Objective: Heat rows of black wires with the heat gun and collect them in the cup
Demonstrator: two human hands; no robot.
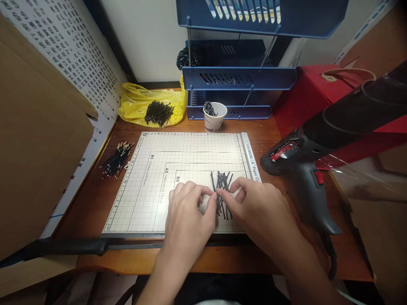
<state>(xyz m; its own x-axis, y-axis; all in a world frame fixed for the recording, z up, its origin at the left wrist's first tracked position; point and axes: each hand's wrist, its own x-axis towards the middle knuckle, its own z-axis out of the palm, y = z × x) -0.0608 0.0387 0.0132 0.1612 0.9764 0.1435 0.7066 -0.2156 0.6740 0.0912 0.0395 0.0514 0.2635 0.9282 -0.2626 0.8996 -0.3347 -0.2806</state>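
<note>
A small spread of short black wires (226, 203) with light tips lies on the gridded board of a paper cutter (152, 182). At its left edge, my left hand (192, 207) pinches one thin black wire between thumb and forefinger. My right hand (254, 203) comes in from the other side, its thumb tip meeting the left fingertips at that same wire. Its fingers are curled closed, partly covering the spread. The exact grip at the fingertips is small and partly hidden.
More black wires (118, 160) are heaped left of the board. Behind it are a yellow plastic bag (133, 101) bearing a dark pile (159, 113), and a paper cup (214, 123) with black pieces. A heat gun (314, 186) stands right; the cutter's black handle (76, 246) crosses front left.
</note>
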